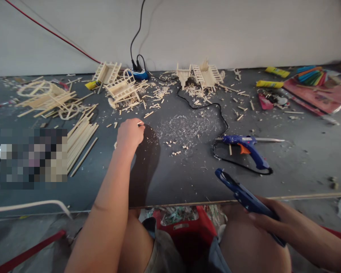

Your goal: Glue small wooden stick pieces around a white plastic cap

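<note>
My left hand (pixel 130 132) is closed in a pinch over the dark table (pixel 176 182), with the pale end of a small wooden stick piece (pixel 140 123) showing at its fingertips. Low at the right, my right hand (pixel 269 220) is wrapped round a blue hand tool (pixel 246 197) whose head points up and left. Small cut wood pieces (pixel 176 153) lie between the two hands. To the left of my left forearm rests a bundle of long wooden sticks (pixel 81 142). A blue glue gun (pixel 244 142) with an orange trigger lies beyond the hand tool.
Stick-built models (pixel 207 76) and scraps line the back by a blue power socket (pixel 140 73). A black cord (pixel 199 107) runs to the glue gun. Yellow tubes (pixel 269 84) and a red folder (pixel 318 93) lie at right. Below the edge stands a red stool (pixel 187 227).
</note>
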Demonstrator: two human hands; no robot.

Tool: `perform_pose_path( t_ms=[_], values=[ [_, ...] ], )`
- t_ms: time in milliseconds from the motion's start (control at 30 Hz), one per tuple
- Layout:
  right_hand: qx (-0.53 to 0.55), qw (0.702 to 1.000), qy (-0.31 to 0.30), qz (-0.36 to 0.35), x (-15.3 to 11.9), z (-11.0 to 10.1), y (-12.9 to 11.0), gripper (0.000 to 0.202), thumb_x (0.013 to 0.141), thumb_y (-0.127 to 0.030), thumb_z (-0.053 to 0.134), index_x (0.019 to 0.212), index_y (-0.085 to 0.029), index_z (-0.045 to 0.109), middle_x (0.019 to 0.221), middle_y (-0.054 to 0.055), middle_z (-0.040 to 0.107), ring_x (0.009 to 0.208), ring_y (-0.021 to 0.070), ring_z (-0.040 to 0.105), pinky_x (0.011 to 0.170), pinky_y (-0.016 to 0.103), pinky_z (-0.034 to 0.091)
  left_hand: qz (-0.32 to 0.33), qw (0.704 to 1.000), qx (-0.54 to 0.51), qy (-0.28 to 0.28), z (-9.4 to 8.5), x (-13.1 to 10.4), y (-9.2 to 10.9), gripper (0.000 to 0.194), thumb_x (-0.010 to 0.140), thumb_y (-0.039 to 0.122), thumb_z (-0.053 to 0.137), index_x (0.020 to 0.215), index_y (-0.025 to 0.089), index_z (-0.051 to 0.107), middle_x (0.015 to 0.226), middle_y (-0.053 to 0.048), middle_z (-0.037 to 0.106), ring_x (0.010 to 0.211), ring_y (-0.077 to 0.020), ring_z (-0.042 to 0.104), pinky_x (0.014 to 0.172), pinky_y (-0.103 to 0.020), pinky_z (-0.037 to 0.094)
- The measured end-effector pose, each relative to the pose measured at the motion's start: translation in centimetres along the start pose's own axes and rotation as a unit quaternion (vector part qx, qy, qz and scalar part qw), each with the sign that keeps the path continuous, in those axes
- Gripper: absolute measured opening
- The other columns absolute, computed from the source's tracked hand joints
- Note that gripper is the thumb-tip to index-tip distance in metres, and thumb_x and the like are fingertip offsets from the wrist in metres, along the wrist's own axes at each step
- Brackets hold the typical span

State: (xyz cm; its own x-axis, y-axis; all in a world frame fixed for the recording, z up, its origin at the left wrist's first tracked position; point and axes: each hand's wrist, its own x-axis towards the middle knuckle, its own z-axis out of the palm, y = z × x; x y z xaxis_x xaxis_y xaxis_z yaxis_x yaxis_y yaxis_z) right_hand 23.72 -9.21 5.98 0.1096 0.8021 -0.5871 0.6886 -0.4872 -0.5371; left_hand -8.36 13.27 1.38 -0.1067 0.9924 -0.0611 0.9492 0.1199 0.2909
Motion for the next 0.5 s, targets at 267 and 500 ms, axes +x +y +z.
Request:
perform_pose_path(
  t_ms=[267,500],
  values=[
    [0.016,1.000,-0.006,0.009,0.2,0.0,0.0,0.035,0.073,-0.051,0.053,0.082,-0.023,0.072,0.079,0.004,0.075,0.082,0.0289,0.069,0.072,0.033,0.053,0.039,0.998,-0.030,-0.025,-1.0,-1.0,1.3,0.025,0.083,0.025,0.050,0.093,0.018,0.072,0.097,-0.012,0.073,0.087,-0.0259,0.066,0.075,-0.034,0.047],
    [-0.007,0.997,-0.075,-0.009,0.5,-1.0,-0.4,0.029,0.076,-0.048,0.055,0.075,-0.022,0.069,0.078,0.004,0.074,0.076,0.0255,0.068,0.069,0.028,0.052,0.167,0.966,-0.118,-0.159,-0.7,-4.8,3.8,0.018,0.083,0.028,0.053,0.088,0.020,0.069,0.093,-0.007,0.073,0.086,-0.0222,0.066,0.074,-0.031,0.044]
  ],
)
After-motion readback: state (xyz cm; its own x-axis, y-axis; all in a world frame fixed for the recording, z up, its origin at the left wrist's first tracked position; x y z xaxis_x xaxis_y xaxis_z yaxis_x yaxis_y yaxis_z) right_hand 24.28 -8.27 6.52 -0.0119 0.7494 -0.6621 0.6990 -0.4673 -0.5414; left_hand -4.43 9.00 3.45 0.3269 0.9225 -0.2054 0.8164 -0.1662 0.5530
